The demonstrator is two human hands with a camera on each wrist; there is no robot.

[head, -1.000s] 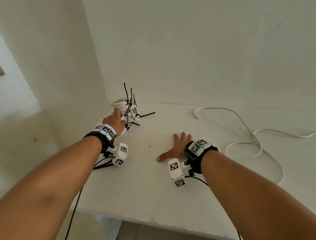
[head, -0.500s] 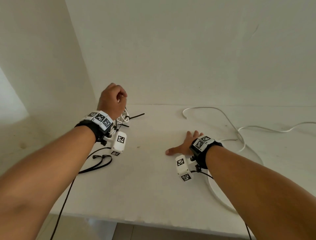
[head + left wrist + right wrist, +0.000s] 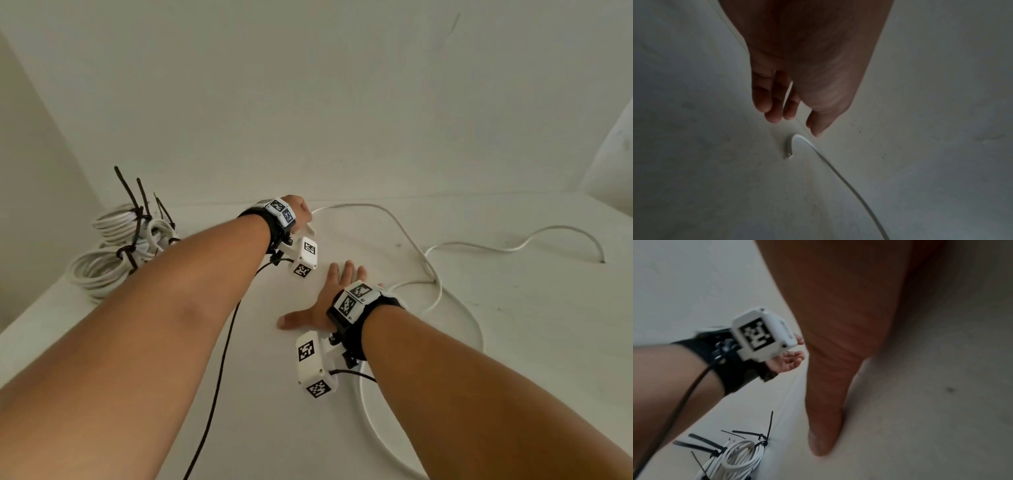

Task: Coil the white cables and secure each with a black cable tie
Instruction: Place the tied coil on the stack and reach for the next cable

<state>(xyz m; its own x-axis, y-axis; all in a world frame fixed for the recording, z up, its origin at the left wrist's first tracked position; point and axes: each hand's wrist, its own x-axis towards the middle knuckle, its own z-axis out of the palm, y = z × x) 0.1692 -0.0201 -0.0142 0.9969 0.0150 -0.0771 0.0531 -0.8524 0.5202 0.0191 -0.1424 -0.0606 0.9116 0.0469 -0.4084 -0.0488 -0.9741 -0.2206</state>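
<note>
Leaving the tied coils [image 3: 113,253] by the wall, the left hand [image 3: 299,210] now hovers over the loose white cable [image 3: 838,172] end, fingers [image 3: 774,104] relaxed, empty; right hand [image 3: 329,294] lies spread flat on the worktop [image 3: 260,394]; next coil is starting

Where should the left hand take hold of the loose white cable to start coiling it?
Probably at the free end, which lies bare on the table just beyond the left hand. Come from above with thumb and forefinger, pinching just behind the cut tip, where the cable hooks round before running off. Nothing overlaps it there. The right hand rests flat nearby.
</note>
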